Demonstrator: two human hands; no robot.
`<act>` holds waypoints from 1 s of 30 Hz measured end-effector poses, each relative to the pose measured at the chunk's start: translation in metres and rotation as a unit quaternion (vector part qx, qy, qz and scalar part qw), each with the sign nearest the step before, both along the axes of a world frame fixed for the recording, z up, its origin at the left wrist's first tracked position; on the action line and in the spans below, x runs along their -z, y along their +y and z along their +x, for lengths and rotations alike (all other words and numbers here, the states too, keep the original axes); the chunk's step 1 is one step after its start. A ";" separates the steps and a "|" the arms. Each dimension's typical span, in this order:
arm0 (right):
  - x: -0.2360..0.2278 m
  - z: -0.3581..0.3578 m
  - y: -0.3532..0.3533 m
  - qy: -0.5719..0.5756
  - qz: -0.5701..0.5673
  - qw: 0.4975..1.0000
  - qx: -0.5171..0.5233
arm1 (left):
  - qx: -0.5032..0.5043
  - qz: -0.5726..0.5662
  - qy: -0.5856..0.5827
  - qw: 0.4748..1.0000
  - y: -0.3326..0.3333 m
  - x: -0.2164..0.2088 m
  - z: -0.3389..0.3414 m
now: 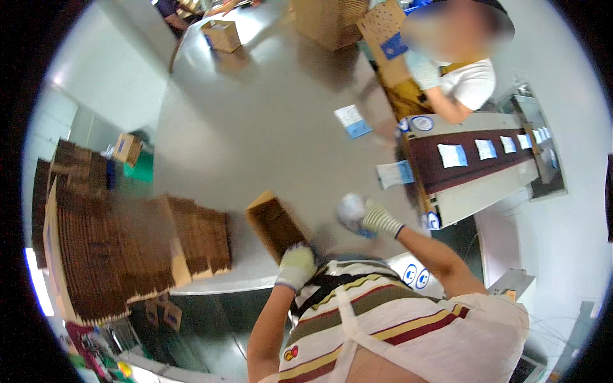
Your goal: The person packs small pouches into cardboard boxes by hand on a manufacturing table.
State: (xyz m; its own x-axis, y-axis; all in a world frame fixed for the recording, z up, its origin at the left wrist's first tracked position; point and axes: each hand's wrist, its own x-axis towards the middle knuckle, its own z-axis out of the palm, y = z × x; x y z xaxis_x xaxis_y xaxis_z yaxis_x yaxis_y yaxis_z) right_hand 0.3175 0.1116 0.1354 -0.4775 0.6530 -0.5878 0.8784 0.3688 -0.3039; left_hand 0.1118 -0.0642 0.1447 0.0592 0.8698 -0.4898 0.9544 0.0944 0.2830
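Note:
An open cardboard box [273,225] stands tilted toward me on the grey table, its inside dark. My left hand [297,267], in a striped knit glove, is closed on the box's near end. To the right of the box, my gloved right hand [382,220] grips a white and blue packet [352,210], which is smeared by motion and held above the tabletop. Two similar packets lie farther off: one white and blue packet [396,173] by the conveyor's end, another packet [353,121] beyond it.
At right a conveyor [434,169] with a dark belt carries several packets. A person [472,86] works behind it beside cardboard boxes. Stacked flat cardboard [115,246] fills the left side. One box [221,36] stands at the grey table's [255,127] far end.

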 end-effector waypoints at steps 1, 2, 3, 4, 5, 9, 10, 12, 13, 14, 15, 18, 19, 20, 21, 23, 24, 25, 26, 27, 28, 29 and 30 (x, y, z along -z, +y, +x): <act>0.014 -0.006 0.004 0.261 -0.136 0.941 0.168 | 0.010 0.019 0.003 1.000 0.001 0.006 0.000; 0.028 -0.013 0.005 0.384 -0.171 0.886 0.194 | -0.011 0.033 -0.005 0.999 -0.001 0.010 0.002; 0.030 -0.022 0.006 0.495 -0.214 0.816 0.209 | -0.004 0.024 -0.006 1.000 0.001 0.008 0.005; -0.030 -0.053 -0.007 0.499 -0.167 0.846 0.091 | -0.005 0.012 -0.005 1.000 -0.001 0.005 0.003; -0.069 -0.077 -0.017 0.499 -0.108 0.860 -0.027 | 0.001 0.008 -0.004 1.000 -0.002 0.002 0.004; -0.079 -0.138 -0.065 0.593 -0.107 0.786 -0.139 | 0.023 0.021 -0.023 0.999 -0.003 0.029 0.009; -0.026 -0.147 -0.059 0.610 -0.297 0.727 -0.102 | 0.023 0.021 -0.035 0.999 -0.003 0.038 0.009; 0.032 -0.174 -0.055 0.553 -0.648 0.519 0.068 | 0.016 0.053 -0.043 0.998 -0.008 0.045 0.006; 0.034 -0.165 -0.055 0.517 -0.425 0.738 -0.086 | 0.014 0.088 -0.038 0.995 -0.013 0.042 0.003; 0.035 -0.155 -0.055 0.411 -0.154 0.868 -0.233 | 0.012 0.122 -0.032 0.992 -0.015 0.037 0.001; 0.021 -0.152 -0.062 0.346 -0.009 0.893 -0.289 | 0.002 0.094 -0.030 0.995 -0.019 0.035 0.000; -0.002 -0.138 -0.064 0.273 0.164 0.902 -0.291 | -0.009 0.045 -0.043 0.998 -0.014 0.022 0.005; -0.005 -0.135 -0.062 0.278 0.178 0.901 -0.282 | -0.011 0.027 -0.052 0.998 -0.013 0.014 0.005; -0.007 -0.133 -0.062 0.283 0.192 0.894 -0.291 | -0.013 0.008 -0.061 0.998 -0.011 0.005 0.004; -0.009 -0.131 -0.060 0.288 0.206 0.886 -0.299 | -0.015 -0.009 -0.069 0.997 -0.010 -0.004 0.003; -0.009 -0.121 -0.054 0.269 0.220 0.893 -0.286 | -0.015 0.047 -0.056 0.997 -0.009 -0.026 -0.002; -0.010 -0.116 -0.053 0.271 0.215 0.896 -0.277 | -0.018 0.074 -0.051 0.996 -0.011 -0.032 -0.006; -0.010 -0.112 -0.052 0.270 0.213 0.900 -0.269 | -0.009 0.109 -0.028 0.994 -0.013 -0.023 -0.010; -0.010 -0.108 -0.050 0.282 0.202 0.902 -0.256 | 0.000 0.143 -0.006 0.990 -0.017 -0.007 -0.014; -0.017 -0.109 -0.048 0.298 0.191 0.902 -0.247 | 0.006 0.178 0.020 0.984 -0.016 -0.009 -0.016; -0.031 -0.108 -0.047 0.289 0.199 0.899 -0.263 | -0.009 0.117 0.041 0.992 -0.015 -0.013 -0.012; -0.033 -0.109 -0.046 0.262 0.193 0.909 -0.261 | -0.024 0.124 0.023 0.992 -0.013 -0.013 -0.013; -0.036 -0.109 -0.044 0.233 0.191 0.919 -0.255 | -0.033 0.134 0.004 0.990 -0.008 -0.012 -0.012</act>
State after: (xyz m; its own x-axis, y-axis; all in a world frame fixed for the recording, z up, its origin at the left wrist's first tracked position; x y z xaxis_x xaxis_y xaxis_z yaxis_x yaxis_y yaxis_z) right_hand 0.2089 0.0675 0.1710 -0.9202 0.3911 -0.0152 0.3691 0.8543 -0.3660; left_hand 0.0993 -0.0722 0.1570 -0.0062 0.9705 -0.2411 0.9512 0.0801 0.2980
